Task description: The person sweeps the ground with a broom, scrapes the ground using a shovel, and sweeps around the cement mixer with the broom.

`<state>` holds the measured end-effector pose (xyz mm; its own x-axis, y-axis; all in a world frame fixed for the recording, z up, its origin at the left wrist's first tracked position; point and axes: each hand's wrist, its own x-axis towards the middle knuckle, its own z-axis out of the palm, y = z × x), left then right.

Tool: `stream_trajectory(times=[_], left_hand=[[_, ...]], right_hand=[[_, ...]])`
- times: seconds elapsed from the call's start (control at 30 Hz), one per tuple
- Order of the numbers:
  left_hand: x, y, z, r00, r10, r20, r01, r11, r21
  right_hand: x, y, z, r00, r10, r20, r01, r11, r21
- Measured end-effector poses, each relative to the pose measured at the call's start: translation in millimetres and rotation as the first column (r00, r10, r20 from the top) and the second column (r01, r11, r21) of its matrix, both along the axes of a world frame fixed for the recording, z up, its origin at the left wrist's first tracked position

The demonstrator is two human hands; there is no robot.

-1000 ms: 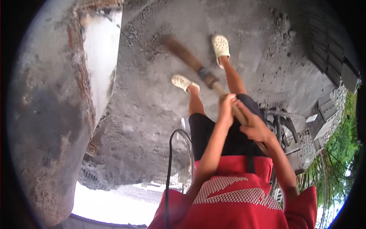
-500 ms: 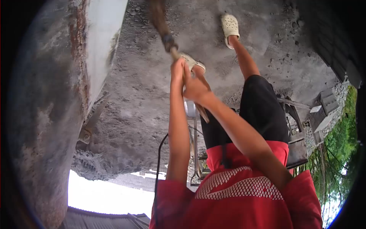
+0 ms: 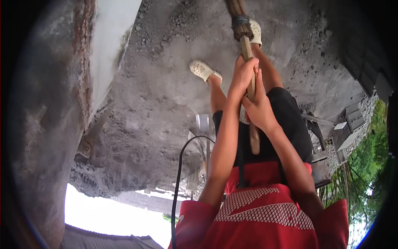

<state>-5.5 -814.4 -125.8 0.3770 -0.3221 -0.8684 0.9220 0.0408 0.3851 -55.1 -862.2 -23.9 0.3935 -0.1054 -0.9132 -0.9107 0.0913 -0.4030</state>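
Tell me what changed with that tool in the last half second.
The tool's brown head swung to the person's right, from left of the left clog to partly covering the right clog; the left hand and right hand moved with the wooden handle. Nothing was let go: both hands still hold it, left farther forward. The clogs stand much as before.

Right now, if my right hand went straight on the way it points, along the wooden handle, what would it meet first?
Most likely the left hand, gripping the wooden handle just ahead of the right hand; whether they touch is hard to tell.
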Motion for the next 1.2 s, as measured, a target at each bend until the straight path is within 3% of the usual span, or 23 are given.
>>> stream_trajectory(times=[0.07, 0.1, 0.17, 0.2, 0.23, 0.27, 0.33, 0.43, 0.57, 0.6, 0.63, 0.73, 0.8, 0.83, 0.87, 0.9, 0.97, 1.0, 1.03, 1.1, 1.13, 1.17, 1.2], left_hand=[[29.8, 9.9, -14.4, 0.961, -0.271, 0.047, 0.269, 0.962, 0.049], [37.6, 28.6, -40.5, 0.945, -0.326, -0.024, 0.326, 0.945, 0.020], [56.1, 86.5, -74.9, 0.963, -0.267, -0.046, 0.268, 0.963, 0.016], [58.7, 127.1, -83.7, 0.986, -0.139, -0.093, 0.147, 0.986, 0.079], [62.2, 165.9, -90.7, 0.993, -0.003, -0.121, 0.021, 0.989, 0.147], [70.2, 196.0, -96.0, 0.979, 0.000, -0.202, 0.014, 0.998, 0.065], [71.5, 188.4, -50.0, 0.983, 0.100, -0.155, -0.072, 0.982, 0.176], [45.2, 133.9, -13.8, 0.979, 0.191, -0.067, -0.138, 0.874, 0.466], [-26.9, 41.1, -7.1, 0.935, 0.347, -0.074, -0.325, 0.921, 0.216], [-43.0, 8.0, 8.7, 0.963, 0.257, -0.080, -0.243, 0.958, 0.153], [-62.8, -11.9, 7.6, 0.962, 0.217, -0.167, -0.205, 0.975, 0.082], [-82.4, -118.8, 44.9, 0.927, 0.081, -0.366, -0.063, 0.996, 0.060], [-93.7, -173.6, 31.6, 0.930, -0.048, -0.364, 0.018, 0.996, -0.085], [-86.9, -195.1, 22.0, 0.947, -0.163, -0.276, 0.107, 0.973, -0.206], [-77.1, -214.6, 10.0, 0.946, -0.273, -0.178, 0.207, 0.926, -0.316], [-65.8, -229.4, -5.4, 0.934, -0.298, -0.198, 0.230, 0.923, -0.309], [-34.1, -239.6, -37.1, 0.914, -0.329, -0.237, 0.267, 0.929, -0.257], [-18.4, -226.3, -51.6, 0.904, -0.341, -0.259, 0.292, 0.933, -0.208], [-12.7, -200.1, -48.5, 0.938, -0.222, -0.267, 0.210, 0.975, -0.072], [-9.5, -134.1, -50.2, 0.966, -0.082, -0.245, 0.123, 0.979, 0.160], [-15.4, -104.5, -54.2, 0.966, -0.056, -0.252, 0.123, 0.958, 0.258], [-18.4, -90.0, -39.4, 0.973, -0.023, -0.230, 0.097, 0.944, 0.317], [-25.7, -77.5, -24.7, 0.977, 0.020, -0.210, 0.061, 0.925, 0.376]], right_hand=[[12.9, 20.6, -23.7, 0.996, -0.042, 0.081, 0.048, 0.996, -0.070], [22.2, 37.7, -42.0, 0.994, 0.041, 0.100, -0.028, 0.991, -0.128], [38.9, 81.6, -71.9, 0.960, 0.265, 0.091, -0.253, 0.959, -0.131], [52.8, 99.6, -87.1, 0.911, 0.401, 0.091, -0.393, 0.915, -0.093], [65.5, 126.0, -93.2, 0.910, 0.407, 0.082, -0.405, 0.913, -0.042], [71.2, 144.6, -88.7, 0.906, 0.419, 0.068, -0.421, 0.907, 0.022], [80.1, 136.0, -65.1, 0.915, 0.399, 0.069, -0.403, 0.887, 0.226], [53.5, 92.0, -58.6, 0.913, 0.391, 0.121, -0.409, 0.866, 0.288], [-19.2, -41.3, -34.7, 0.913, 0.200, 0.356, -0.275, 0.945, 0.175], [-20.2, -83.0, -4.0, 0.950, 0.274, 0.147, -0.304, 0.922, 0.241], [-31.4, -110.7, 16.3, 0.975, 0.215, -0.048, -0.180, 0.905, 0.384], [-76.9, -149.6, 54.4, 0.995, -0.063, -0.079, 0.072, 0.991, 0.115], [-82.7, -166.2, 49.9, 0.975, -0.217, -0.036, 0.212, 0.970, -0.116], [-79.7, -174.4, 46.4, 0.960, -0.277, -0.028, 0.266, 0.941, -0.208], [-62.5, -190.1, 38.7, 0.944, -0.320, -0.075, 0.290, 0.918, -0.270], [-45.6, -202.7, 27.7, 0.936, -0.332, -0.118, 0.293, 0.920, -0.262], [-45.3, -195.4, -35.7, 0.967, -0.253, 0.028, 0.244, 0.891, -0.384], [-25.0, -197.5, -38.0, 0.947, -0.311, -0.077, 0.292, 0.936, -0.196], [-15.5, -190.7, -44.6, 0.952, -0.296, -0.080, 0.293, 0.955, -0.049], [-13.8, -160.1, -56.9, 0.999, -0.016, -0.046, 0.022, 0.989, 0.146], [-31.9, -129.6, -70.4, 0.998, -0.041, 0.056, 0.030, 0.983, 0.182], [-35.2, -119.2, -59.4, 0.999, -0.002, 0.032, -0.005, 0.980, 0.201], [-36.4, -125.8, -48.5, 1.000, -0.018, -0.005, 0.019, 0.939, 0.344]])
